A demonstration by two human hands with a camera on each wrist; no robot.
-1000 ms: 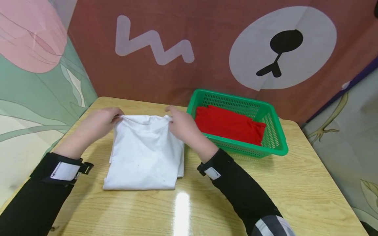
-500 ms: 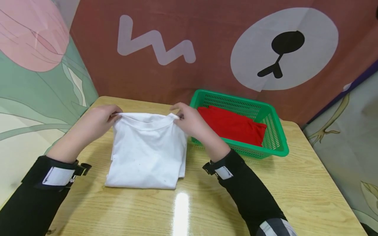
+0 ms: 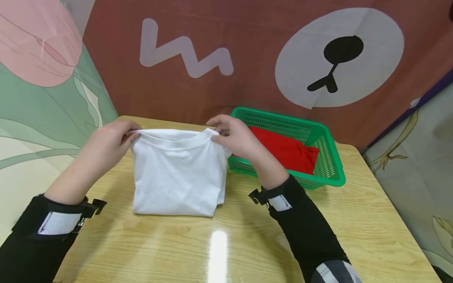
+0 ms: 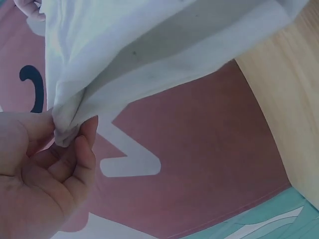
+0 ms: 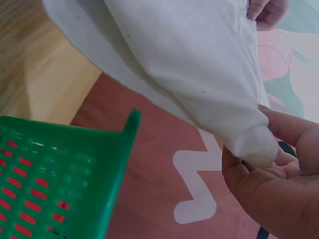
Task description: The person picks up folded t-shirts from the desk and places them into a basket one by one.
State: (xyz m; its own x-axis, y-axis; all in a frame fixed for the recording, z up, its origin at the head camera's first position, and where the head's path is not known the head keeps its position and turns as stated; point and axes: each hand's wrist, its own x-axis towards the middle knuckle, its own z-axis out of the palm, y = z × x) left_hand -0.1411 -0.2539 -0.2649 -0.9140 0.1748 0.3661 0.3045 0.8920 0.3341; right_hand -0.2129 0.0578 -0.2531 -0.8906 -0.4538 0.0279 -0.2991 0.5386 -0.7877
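Observation:
A folded white T-shirt (image 3: 177,173) is raised at its collar end while its near fold still rests on the wooden table (image 3: 247,243). My left hand (image 3: 106,143) pinches the left collar corner, and the pinch shows in the left wrist view with the white T-shirt (image 4: 149,50) bunched against the left hand (image 4: 45,169). My right hand (image 3: 233,135) pinches the right collar corner. The right wrist view shows the white T-shirt (image 5: 199,84) gathered in the right hand (image 5: 279,174).
A green plastic basket (image 3: 329,157) stands at the back right of the table, just right of my right hand, with a folded red cloth (image 3: 286,149) inside. Its green rim (image 5: 75,174) fills the right wrist view's lower left. Printed backdrop panels close in the table.
Both hands have lifted the shirt's collar edge up off the table and slightly away from me. The shirt now hangs steeper from the two pinched corners.

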